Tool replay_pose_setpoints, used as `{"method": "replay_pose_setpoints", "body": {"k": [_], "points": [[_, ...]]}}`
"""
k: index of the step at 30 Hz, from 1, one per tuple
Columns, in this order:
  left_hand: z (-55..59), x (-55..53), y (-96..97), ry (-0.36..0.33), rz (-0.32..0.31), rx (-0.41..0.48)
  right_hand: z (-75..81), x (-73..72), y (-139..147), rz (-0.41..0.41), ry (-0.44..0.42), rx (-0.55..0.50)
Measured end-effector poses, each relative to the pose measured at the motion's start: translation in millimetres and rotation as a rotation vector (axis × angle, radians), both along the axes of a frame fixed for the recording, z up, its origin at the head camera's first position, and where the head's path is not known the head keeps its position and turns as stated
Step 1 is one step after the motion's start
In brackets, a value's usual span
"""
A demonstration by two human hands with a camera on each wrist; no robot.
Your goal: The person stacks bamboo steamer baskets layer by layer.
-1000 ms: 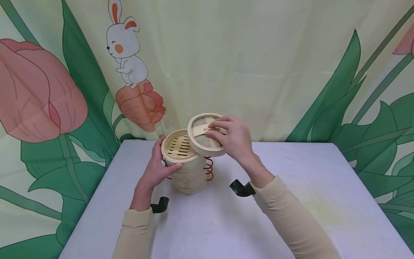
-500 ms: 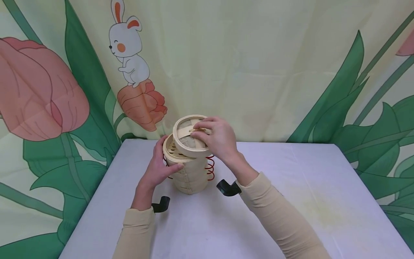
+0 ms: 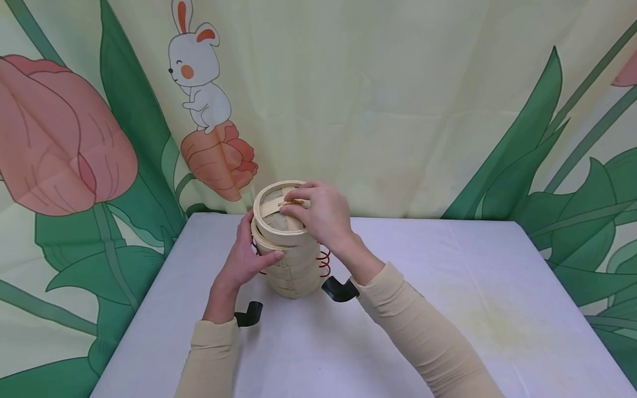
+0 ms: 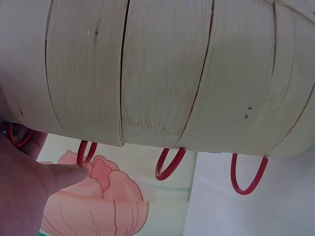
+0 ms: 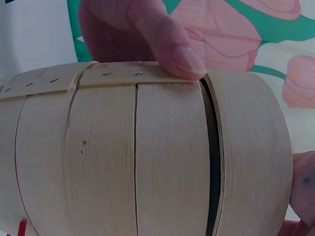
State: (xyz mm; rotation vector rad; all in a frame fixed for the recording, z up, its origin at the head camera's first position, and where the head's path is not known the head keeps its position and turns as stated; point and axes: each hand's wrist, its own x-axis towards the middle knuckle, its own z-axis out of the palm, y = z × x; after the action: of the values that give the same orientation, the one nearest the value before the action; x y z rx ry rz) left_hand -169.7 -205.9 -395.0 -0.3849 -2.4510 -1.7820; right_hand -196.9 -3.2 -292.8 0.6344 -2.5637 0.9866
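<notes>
A tall stack of round bamboo steamer baskets (image 3: 293,276) stands upright on the table. My left hand (image 3: 240,260) grips the top basket from the left, thumb across its front. With thumb and fingers, my right hand (image 3: 323,213) pinches the small handle of the bamboo lid (image 3: 276,235). That lid sits over the stack's mouth, slightly tilted and off-centre, and a crescent of the basket's rim shows at the front left. In the right wrist view a dark gap runs between the lid (image 5: 256,157) and the top basket (image 5: 170,147); the left thumb (image 5: 187,61) lies beside it.
Red wire loops (image 3: 324,264) stick out from the stack's sides; several red loops (image 4: 170,164) line it in the left wrist view. A white cloth covers the table (image 3: 448,309). Behind hangs a curtain (image 3: 398,110) printed with a rabbit and tulips. Black wrist mounts (image 3: 340,289) jut inward.
My right hand has carried the lid left and slightly down, from the stack's right edge to over its mouth. The slotted inside of the top basket is now covered. My left hand has stayed put.
</notes>
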Motion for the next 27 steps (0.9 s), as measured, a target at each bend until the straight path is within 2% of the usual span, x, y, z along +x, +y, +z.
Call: {"method": "replay_pose_setpoints", "body": {"k": [4, 9, 19, 27], "points": [[0.0, 0.6, 0.7, -0.035, 0.015, -0.008, 1.1, 1.4, -7.1, -0.021, -0.005, 0.038], [-0.3, 1.1, 1.7, -0.037, 0.027, -0.005, 0.7, 2.5, -12.3, -0.041, 0.001, 0.067], [-1.7, 1.6, 2.6, -0.021, 0.022, 0.015, -1.9, 5.6, -18.4, -0.085, 0.134, 0.188], [-3.5, -0.2, 1.8, -0.016, 0.019, 0.037, -3.3, 6.2, -20.4, -0.097, 0.194, 0.217]]}}
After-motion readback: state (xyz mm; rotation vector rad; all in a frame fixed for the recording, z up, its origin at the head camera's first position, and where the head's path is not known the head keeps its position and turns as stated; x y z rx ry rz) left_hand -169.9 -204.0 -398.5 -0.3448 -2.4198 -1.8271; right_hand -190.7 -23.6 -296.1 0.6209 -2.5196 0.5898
